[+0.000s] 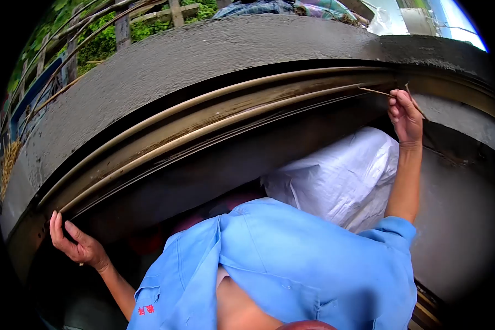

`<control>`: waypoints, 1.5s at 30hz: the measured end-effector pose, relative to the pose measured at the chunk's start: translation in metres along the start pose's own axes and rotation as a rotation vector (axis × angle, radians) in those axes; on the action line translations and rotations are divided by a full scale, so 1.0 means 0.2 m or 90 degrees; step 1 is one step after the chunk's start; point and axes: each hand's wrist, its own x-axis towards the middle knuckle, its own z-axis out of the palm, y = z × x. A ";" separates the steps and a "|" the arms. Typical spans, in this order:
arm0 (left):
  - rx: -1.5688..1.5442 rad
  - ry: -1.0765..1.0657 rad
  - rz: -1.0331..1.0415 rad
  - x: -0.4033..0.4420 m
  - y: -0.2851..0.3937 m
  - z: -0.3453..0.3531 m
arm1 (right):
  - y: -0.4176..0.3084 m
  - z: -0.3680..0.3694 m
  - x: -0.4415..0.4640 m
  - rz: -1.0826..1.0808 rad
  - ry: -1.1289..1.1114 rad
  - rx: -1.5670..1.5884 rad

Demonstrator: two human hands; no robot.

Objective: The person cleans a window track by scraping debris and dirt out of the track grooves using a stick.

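Note:
My right hand [406, 118] is raised at the right end of a brownish metal window frame [220, 114]. Its fingers pinch a thin twig [375, 91], whose tip points left along the track. A second thin brown piece [418, 104] shows by the same fingers; whether it is part of the same twig I cannot tell. At the far left, my left hand [78, 245] is open, thumb apart from the fingers. The fingertips are at the lower left end of the frame, and nothing is in that hand.
A wet grey concrete sill [203, 52] runs beyond the frame. Outside are a wooden stick fence [122, 30] and green plants. A white woven sack [335, 176] lies below the frame, near my right arm. A grey wall [456, 220] stands at the right.

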 end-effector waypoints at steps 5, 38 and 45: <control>0.032 -0.017 0.005 -0.01 -0.03 0.00 | 0.04 -0.21 0.03 0.017 0.138 -0.007; 0.090 -0.018 0.058 -0.01 -0.10 -0.01 | 0.01 -0.22 0.17 -0.108 0.192 -0.577; 0.059 -0.006 0.048 -0.01 -0.11 0.00 | -0.03 0.38 -0.08 -0.078 -0.024 -0.323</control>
